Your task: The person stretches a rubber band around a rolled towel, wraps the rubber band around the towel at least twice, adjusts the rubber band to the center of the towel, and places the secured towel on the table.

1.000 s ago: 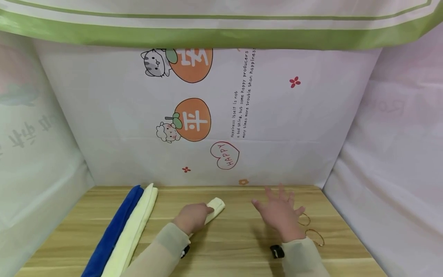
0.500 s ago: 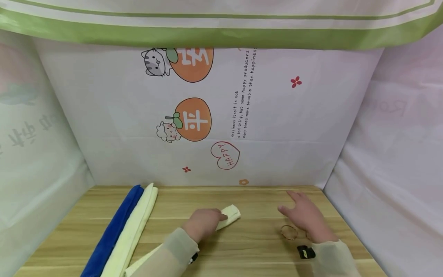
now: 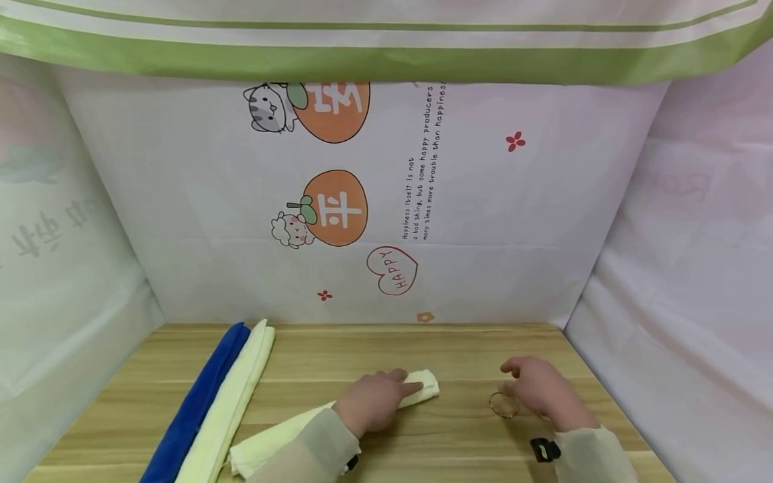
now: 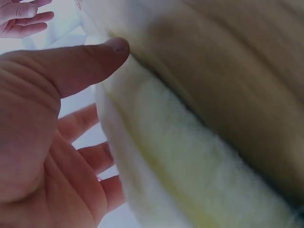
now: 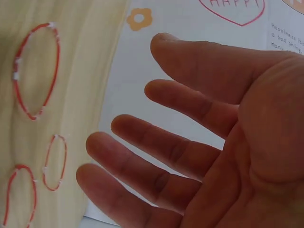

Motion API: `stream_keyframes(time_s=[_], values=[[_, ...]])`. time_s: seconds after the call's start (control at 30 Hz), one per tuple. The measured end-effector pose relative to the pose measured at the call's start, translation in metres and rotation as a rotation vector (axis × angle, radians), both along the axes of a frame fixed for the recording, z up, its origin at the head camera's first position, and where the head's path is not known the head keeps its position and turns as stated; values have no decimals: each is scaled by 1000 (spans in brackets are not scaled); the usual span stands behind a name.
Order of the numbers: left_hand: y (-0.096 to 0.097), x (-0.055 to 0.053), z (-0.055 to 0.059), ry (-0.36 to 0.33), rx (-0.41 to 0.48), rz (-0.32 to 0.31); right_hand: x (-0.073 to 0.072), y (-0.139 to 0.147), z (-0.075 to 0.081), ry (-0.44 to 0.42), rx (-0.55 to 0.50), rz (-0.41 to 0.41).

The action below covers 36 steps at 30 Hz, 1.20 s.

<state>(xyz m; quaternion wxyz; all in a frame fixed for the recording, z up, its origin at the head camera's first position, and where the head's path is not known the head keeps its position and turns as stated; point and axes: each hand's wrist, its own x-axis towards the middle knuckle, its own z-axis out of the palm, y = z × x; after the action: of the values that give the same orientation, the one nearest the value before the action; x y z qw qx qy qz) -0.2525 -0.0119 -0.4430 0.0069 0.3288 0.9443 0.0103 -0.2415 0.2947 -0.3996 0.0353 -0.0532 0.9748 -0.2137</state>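
We find the left hand (image 3: 373, 402) laid over the roll (image 3: 280, 435), close to its right end, fingers fairly straight (we cannot tell how firmly they press). The roll lies on the table (image 3: 465, 443), its long axis slanting from near left to far right, roughly toward 3 loops (image 5: 16, 69). Right of the roll, the right hand (image 3: 543, 390) is nearer those loops, fingers spread and pinching nothing. Left of the roll, we see a cream cloth (image 3: 226, 412) beside a blue cloth (image 3: 193, 406).
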Motion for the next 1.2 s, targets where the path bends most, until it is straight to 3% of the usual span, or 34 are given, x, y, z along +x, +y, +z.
stream_keyframes(time_s=[0.3, 0.43, 0.6, 0.7, 0.83, 1.03, 1.2], values=[[18, 3, -4, 26, 1, -25, -1, -10, -22, -5, -5, 36], [22, 1, -10, 41, -37, -25, -2, -10, -29, -1, 65, 35], [20, -2, -12, 42, -11, -21, -3, -8, -36, 78, 196, 77], [18, -3, -11, 33, 23, -19, -3, -9, -38, 102, 243, 94], [16, -2, -8, 18, 54, -16, -1, -11, -40, 78, 240, 86], [13, -1, -3, 18, 113, -17, 3, -14, -42, 108, 249, 63], [10, -3, 1, 23, 141, -30, 3, -19, -42, 40, 236, 56]])
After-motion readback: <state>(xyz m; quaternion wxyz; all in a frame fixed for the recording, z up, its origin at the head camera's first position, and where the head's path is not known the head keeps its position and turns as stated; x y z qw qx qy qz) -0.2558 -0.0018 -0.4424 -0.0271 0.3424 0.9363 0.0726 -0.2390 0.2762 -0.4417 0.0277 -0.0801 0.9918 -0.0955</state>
